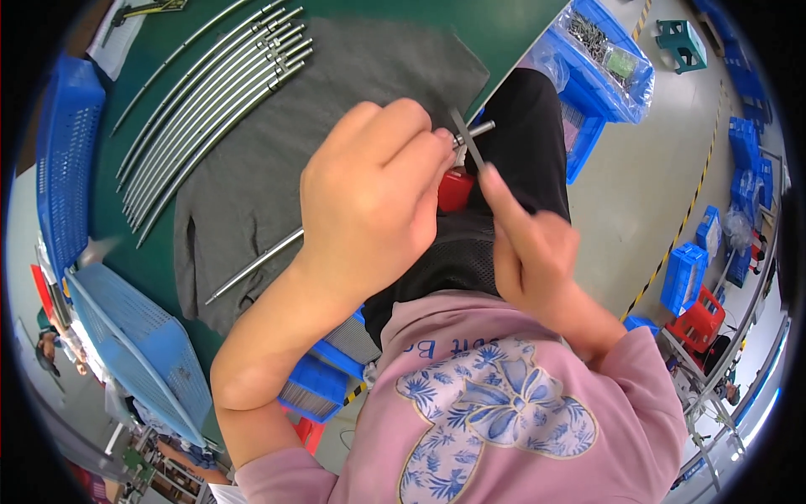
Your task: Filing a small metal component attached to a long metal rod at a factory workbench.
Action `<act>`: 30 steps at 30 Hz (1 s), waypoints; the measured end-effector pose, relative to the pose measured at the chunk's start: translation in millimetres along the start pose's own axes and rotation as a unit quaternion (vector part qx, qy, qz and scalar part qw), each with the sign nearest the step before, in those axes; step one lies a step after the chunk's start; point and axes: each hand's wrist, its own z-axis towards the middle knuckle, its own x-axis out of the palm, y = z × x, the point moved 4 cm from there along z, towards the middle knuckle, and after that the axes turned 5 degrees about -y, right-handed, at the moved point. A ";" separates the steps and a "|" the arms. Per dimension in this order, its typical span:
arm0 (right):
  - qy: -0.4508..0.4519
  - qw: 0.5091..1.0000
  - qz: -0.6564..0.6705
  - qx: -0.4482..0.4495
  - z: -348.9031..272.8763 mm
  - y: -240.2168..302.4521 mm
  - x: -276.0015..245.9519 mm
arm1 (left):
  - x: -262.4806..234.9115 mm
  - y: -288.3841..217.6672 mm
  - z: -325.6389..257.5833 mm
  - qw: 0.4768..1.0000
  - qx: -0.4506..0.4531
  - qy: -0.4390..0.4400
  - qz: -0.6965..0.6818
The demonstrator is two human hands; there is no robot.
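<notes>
Left hand being curled into fist around upper end of long metal rod; rod being held slanting over grey cloth, tip poking out past fingers, above table edge. Right hand being pressed shut on small dark flat tool, pinched between thumb and forefinger, tool touching rod tip. Red object, possibly tool handle, being partly hidden behind left hand. Bundle of curved metal rods lying on green table, well apart. Blue crates standing at left.
</notes>
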 end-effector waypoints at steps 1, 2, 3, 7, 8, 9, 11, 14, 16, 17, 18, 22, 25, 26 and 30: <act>-0.005 1.000 0.013 0.015 -8.6 -1.3 -1.8 | 1.1 0.9 0.3 1.000 -0.010 0.007 0.003; 0.003 1.000 0.003 0.025 -10.3 -2.6 -3.3 | 3.8 2.3 3.2 1.000 -0.011 0.003 0.003; 0.006 1.000 0.002 0.029 -3.6 -1.6 0.0 | 1.8 1.5 3.2 1.000 0.001 0.005 0.006; -0.028 0.999 -0.022 -0.029 9.3 0.9 7.1 | -0.5 -0.7 1.7 1.000 0.001 0.002 0.008; -0.012 1.000 -0.004 0.000 -2.5 3.2 1.5 | 1.2 -2.2 -1.5 1.000 -0.017 0.014 0.008; 0.003 1.000 0.014 0.028 -8.6 2.8 -1.1 | 2.0 -0.7 0.4 1.000 -0.018 0.012 0.010; -0.010 0.999 -0.024 -0.021 12.8 3.1 -0.3 | 0.4 -1.3 1.4 1.000 0.011 0.001 0.014; -0.025 0.999 -0.018 -0.018 20.1 3.3 7.5 | -0.4 -0.9 -0.3 1.000 0.007 0.004 0.005; -0.019 1.000 -0.008 -0.009 -4.6 1.6 2.1 | 0.0 0.2 -0.7 1.000 -0.016 0.014 0.007; 0.002 1.000 -0.001 0.022 -11.7 -2.3 1.5 | 2.8 0.8 2.3 1.000 -0.016 0.010 0.008; -0.015 1.000 -0.020 -0.012 -0.6 2.1 0.7 | 0.6 -1.0 2.7 1.000 -0.005 0.002 0.002; -0.037 0.999 -0.017 -0.033 7.4 1.7 8.2 | -0.9 -3.6 1.2 1.000 -0.005 -0.010 -0.014; 0.017 1.000 -0.011 0.006 -8.0 -7.5 7.8 | 1.1 0.9 4.3 1.000 -0.006 -0.001 0.003; -0.025 0.999 -0.016 -0.030 5.0 -4.5 9.9 | 1.0 -2.6 2.4 1.000 0.005 0.012 0.012; -0.037 0.999 -0.012 -0.031 2.6 -1.9 10.1 | -0.9 1.4 2.1 1.000 0.013 -0.010 0.009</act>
